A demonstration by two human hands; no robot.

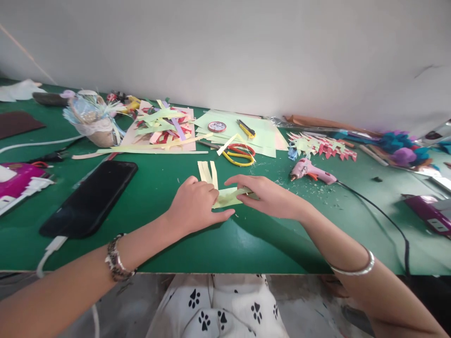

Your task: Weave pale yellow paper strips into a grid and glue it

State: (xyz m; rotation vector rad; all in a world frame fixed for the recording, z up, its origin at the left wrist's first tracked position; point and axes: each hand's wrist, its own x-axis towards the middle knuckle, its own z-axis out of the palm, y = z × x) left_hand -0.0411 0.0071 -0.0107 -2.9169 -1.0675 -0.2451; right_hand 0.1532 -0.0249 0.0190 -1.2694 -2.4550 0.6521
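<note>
Pale yellow paper strips (207,172) lie on the green table (165,183), crossed over one another in front of me. My left hand (196,206) rests on them with its fingers curled, pressing the paper down. My right hand (262,195) pinches the end of a pale green-yellow strip (229,197) that runs sideways between the two hands. The parts of the strips under my left hand are hidden.
A black phone (92,197) on a white cable lies at the left. Yellow-handled scissors (239,155), a pink glue gun (312,172) with a black cord, a yellow box cutter (245,128), a tape roll (217,126) and piles of cut coloured paper (164,124) sit behind.
</note>
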